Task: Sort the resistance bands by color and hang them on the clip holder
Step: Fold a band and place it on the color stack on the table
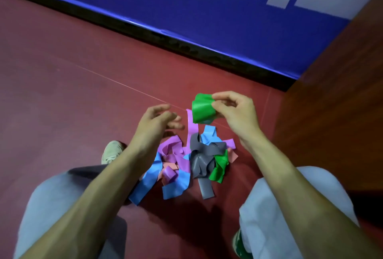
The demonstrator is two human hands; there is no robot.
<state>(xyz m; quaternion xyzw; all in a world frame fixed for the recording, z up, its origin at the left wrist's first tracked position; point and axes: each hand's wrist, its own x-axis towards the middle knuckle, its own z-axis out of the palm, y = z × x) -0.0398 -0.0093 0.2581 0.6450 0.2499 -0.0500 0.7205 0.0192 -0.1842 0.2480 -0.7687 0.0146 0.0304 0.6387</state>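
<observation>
A tangled pile of resistance bands (pixel 186 163) lies on the red floor between my knees: blue (pixel 176 188), purple (pixel 172 151), grey (pixel 201 163), pink (pixel 233 156) and a second green one (pixel 219 167). My right hand (pixel 236 111) pinches a bunched green band (pixel 202 109) and holds it above the far end of the pile. My left hand (pixel 159 122) hovers over the pile's left side with fingers loosely spread, holding nothing. No clip holder shows in this view.
A blue padded barrier (pixel 228 20) with a black base runs diagonally behind the pile. A brown wooden panel (pixel 335 101) stands at the right. My knees in light trousers (pixel 290 207) and my shoe (pixel 112 152) flank the pile.
</observation>
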